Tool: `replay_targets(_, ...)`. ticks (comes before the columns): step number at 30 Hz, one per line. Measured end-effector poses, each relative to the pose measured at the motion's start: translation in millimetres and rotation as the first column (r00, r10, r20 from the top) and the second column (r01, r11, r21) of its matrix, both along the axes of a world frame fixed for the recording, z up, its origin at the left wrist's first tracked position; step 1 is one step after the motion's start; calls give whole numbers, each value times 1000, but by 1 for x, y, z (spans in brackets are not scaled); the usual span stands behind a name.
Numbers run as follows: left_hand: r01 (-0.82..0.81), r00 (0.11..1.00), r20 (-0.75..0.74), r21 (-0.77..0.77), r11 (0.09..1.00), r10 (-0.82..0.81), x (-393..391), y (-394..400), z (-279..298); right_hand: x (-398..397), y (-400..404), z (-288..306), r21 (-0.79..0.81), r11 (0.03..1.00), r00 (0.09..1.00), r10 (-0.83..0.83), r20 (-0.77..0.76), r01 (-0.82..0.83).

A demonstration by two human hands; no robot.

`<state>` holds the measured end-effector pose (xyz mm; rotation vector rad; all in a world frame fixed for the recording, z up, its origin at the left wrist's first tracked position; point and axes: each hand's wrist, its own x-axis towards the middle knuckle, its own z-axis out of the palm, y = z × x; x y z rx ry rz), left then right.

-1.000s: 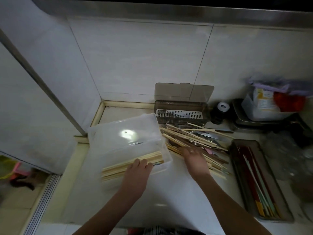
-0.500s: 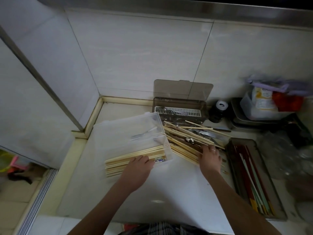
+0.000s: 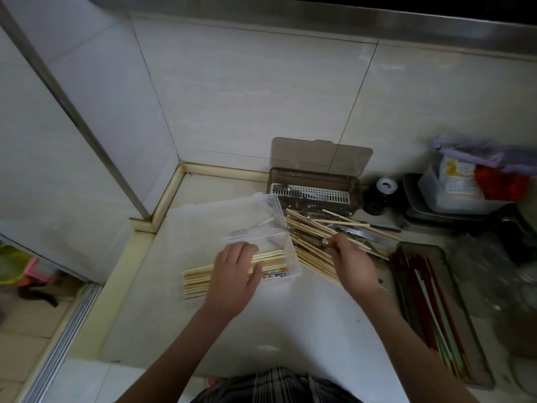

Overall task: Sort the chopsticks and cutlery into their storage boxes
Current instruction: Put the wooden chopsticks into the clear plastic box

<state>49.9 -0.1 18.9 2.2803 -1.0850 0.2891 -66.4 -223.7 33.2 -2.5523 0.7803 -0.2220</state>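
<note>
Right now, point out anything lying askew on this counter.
The bamboo chopsticks under the left hand stick out past the clear box instead of lying inside. Beside it, the loose pile of chopsticks and cutlery lies criss-crossed.

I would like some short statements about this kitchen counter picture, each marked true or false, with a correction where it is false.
1. The left hand rests on a bundle of wooden chopsticks at the clear plastic box. True.
2. The right hand lies flat on bare counter. False: its fingers pinch something in the loose pile of chopsticks and cutlery.
3. The brown box at the wall has its lid closed. False: the lid stands open.
4. The grey tray on the right holds coloured chopsticks. True.
</note>
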Motion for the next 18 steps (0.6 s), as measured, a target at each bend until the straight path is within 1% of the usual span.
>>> replay_targets(1,-18,997,80,-26,999,20,1,-1,4,6,9,5,-1,994,994,105,21,-105)
replay_targets(2,-10,991,135,-25,1000,14,2,-3,9,14,20,9,48,978,978,203,37,-205)
replay_targets(4,56,982,179,26,998,-59,10,-2,10,31,45,10,189,919,938,339,70,-347)
replay_targets(6,135,983,116,80,988,-143,18,5,5,43,66,9,301,870,920,375,112,-391)
replay_targets(7,152,987,47,93,984,-157,21,11,1,46,72,6,324,859,918,377,125,-397)
replay_targets(9,110,991,-84,126,986,-100,23,24,-5,47,73,2,308,866,919,374,126,-395)
replay_targets(10,66,990,-130,152,986,-47,24,31,-8,46,69,1,277,887,929,343,140,-369)
replay_targets(11,25,984,-176,176,984,6,25,37,-12,43,63,0,244,919,947,273,169,-308)
replay_targets(13,-29,955,-283,202,979,86,29,45,-18,33,45,-1,186,980,973,27,230,-71)
replay_targets(14,-39,940,-325,207,978,106,31,47,-20,26,35,-6,152,986,967,-103,232,68)
replay_targets(15,-44,923,-364,215,976,122,34,47,-21,18,25,-12,117,976,957,-202,207,181)
replay_targets(16,-45,907,-399,228,973,136,36,45,-22,10,14,-20,97,963,953,-265,145,253)
replay_targets(18,-32,880,-449,273,961,157,41,42,-21,-7,1,-38,85,950,954,-295,-64,299)
